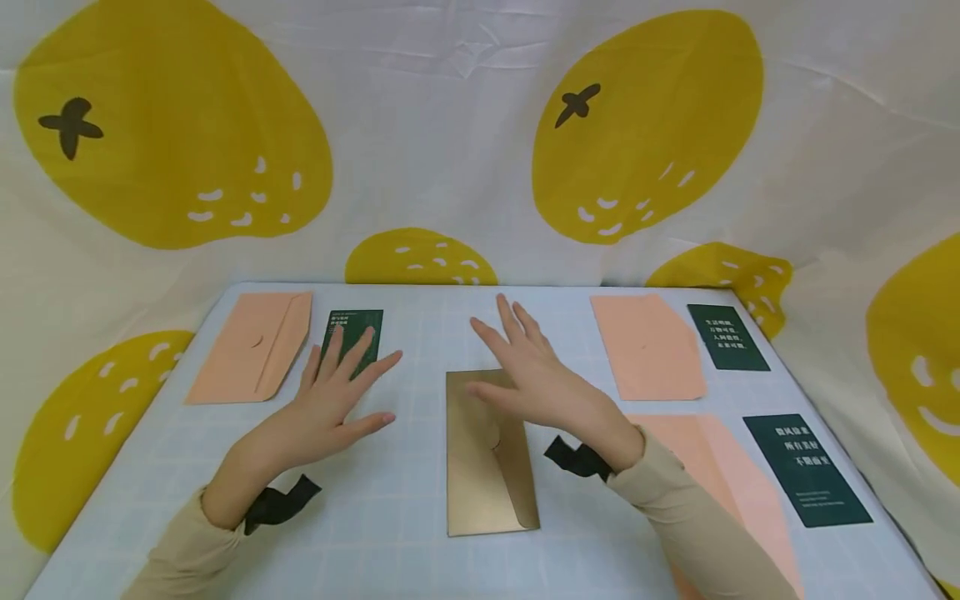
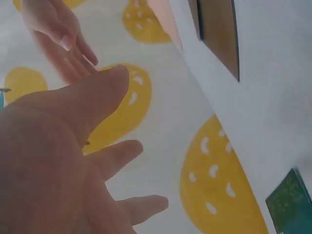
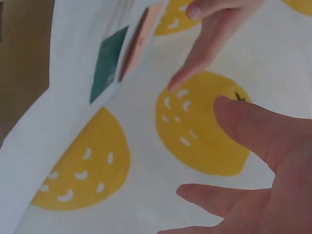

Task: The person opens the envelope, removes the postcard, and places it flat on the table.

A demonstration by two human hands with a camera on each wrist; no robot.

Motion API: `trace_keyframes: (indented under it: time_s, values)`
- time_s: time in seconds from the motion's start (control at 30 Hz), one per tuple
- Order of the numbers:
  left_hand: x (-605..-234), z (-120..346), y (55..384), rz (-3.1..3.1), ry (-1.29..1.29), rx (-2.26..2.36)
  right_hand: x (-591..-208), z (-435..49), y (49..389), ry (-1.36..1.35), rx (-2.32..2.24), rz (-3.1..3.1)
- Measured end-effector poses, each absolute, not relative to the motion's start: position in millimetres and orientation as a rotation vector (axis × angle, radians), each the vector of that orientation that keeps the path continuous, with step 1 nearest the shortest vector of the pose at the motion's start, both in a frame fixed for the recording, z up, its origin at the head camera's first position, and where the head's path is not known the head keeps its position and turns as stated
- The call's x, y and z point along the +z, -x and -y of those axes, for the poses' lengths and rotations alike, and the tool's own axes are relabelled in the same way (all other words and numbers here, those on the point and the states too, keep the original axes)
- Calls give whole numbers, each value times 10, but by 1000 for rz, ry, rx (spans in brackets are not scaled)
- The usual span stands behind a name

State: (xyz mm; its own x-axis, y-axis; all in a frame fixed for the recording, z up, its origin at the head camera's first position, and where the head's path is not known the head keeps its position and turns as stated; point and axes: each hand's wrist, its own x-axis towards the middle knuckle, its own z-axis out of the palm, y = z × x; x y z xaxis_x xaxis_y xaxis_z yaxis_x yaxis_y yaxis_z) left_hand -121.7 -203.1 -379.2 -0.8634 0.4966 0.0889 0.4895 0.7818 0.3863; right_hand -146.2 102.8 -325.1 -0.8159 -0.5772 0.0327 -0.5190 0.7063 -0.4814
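Note:
My left hand (image 1: 326, 412) hovers with spread, straight fingers, holding nothing. Its fingers partly cover a dark green card (image 1: 367, 320) with white printing at the back left. A pink envelope (image 1: 243, 350) lies to the left of that card. Above the upper part of a gold envelope (image 1: 476, 467) in the middle of the table, my right hand (image 1: 543, 387) is also spread and holds nothing. The left wrist view shows the left thumb and fingers (image 2: 114, 158) apart; in the right wrist view the right fingers (image 3: 224, 197) are likewise extended.
On the right lie two more pink envelopes, one at the back (image 1: 648, 354) and one nearer (image 1: 723, 454), partly under my right sleeve (image 1: 690, 508). Beside them are two dark green cards, a far one (image 1: 727, 337) and a near one (image 1: 806, 471). A fruit-patterned cloth (image 1: 435, 125) hangs behind.

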Motion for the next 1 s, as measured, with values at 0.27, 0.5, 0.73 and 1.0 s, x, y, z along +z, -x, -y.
trace_keyframes:
  time_s: [0.27, 0.5, 0.73, 1.0]
  values:
    - [-4012, 1494, 1189, -2913, -904, 562, -3351, -1506, 1289, 811, -775, -2885]
    - [-4154, 1113, 1173, -2809, -910, 506, -3732, -1593, 1106, 831, -709, -2908]
    - [-4295, 921, 1144, -2703, -853, 502, -4084, -1419, 943, 811, -564, -2751]
    - [-4485, 836, 1138, -2674, -851, 454, -4240, -1278, 869, 864, -438, -2645]
